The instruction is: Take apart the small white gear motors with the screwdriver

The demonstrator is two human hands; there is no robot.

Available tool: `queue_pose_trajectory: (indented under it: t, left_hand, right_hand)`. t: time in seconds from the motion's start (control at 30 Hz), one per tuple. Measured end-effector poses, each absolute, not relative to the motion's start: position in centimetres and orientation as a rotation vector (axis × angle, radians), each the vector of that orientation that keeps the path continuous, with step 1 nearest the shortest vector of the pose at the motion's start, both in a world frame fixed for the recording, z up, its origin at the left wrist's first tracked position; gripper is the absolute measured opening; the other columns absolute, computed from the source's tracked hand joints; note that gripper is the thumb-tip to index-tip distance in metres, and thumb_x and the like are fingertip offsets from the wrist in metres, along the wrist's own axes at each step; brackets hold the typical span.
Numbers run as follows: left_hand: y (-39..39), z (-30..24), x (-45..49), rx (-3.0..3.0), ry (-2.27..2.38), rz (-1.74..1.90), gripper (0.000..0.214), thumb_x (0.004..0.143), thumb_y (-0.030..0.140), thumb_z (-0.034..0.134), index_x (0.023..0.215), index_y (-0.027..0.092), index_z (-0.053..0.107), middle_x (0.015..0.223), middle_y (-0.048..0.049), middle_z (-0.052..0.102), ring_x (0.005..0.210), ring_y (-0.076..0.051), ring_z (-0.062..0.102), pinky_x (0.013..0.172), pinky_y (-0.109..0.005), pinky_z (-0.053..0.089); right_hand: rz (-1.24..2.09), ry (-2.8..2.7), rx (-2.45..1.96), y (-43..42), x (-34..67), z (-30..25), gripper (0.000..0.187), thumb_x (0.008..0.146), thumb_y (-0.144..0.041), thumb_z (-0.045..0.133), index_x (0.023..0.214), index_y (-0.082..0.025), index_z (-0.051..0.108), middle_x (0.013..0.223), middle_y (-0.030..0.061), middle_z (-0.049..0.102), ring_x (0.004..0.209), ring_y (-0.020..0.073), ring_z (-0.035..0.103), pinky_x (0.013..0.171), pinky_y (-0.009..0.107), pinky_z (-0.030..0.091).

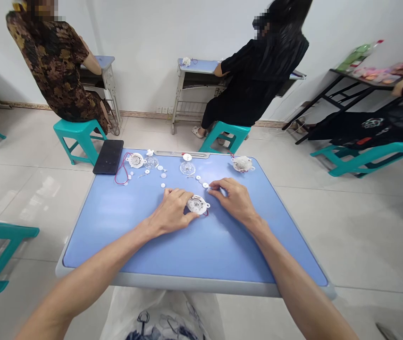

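My left hand grips the left side of a round white plastic mechanism with small side lugs and a bit of red cord under it. Its open face points up, showing rings inside. Just to the right, my right hand pinches with thumb and forefinger at a small white gear-like disc on the blue desk. Another small white disc lies beside it. Behind them rest a clear round cover and a white round cap.
A similar white mechanism with red cord sits back left near a black tablet; another white assembly is back right. Several small white parts lie scattered between. A person in black and a person in a patterned top sit ahead.
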State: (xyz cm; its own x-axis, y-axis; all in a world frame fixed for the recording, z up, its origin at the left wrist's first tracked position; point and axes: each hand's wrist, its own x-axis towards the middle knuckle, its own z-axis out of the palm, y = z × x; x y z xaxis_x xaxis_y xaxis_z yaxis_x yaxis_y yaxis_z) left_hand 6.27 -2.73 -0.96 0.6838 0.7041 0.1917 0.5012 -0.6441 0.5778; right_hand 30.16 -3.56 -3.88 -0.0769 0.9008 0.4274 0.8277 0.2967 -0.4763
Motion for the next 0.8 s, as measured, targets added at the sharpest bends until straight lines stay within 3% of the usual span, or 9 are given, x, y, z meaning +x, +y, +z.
queue_pose_trajectory:
  t: [0.5, 0.8]
  left_hand:
    - [-2.9, -1.0, 5.8, 2.448, 0.982, 0.582, 0.036, 0.083, 0.044, 0.073, 0.103, 0.018, 0.06, 0.107, -0.0082, 0.07, 0.104, -0.027, 0.063, 0.095, -0.044, 0.038]
    - [-3.5, -0.8, 5.6, 2.43, 1.023, 0.567, 0.034, 0.083, 0.039, 0.074, 0.103, 0.017, 0.058, 0.104, -0.0067, 0.07, 0.104, -0.026, 0.063, 0.09, -0.041, 0.04]
  right_hand:
    - [0.137, -1.866, -1.519, -4.0, 30.4, -3.5, 0.02, 0.09, -0.035, 0.059, 0.102, -0.023, 0.068, 0.087, 0.0063, 0.073, 0.086, 0.026, 0.066, 0.076, 0.042, 0.053]
    - [0.176, -1.845, -1.32, -6.8, 28.1, -0.6, 0.012, 0.091, -0.03, 0.062, 0.099, -0.025, 0.068, 0.092, 0.0054, 0.072, 0.086, 0.0225, 0.066, 0.08, 0.04, 0.054]
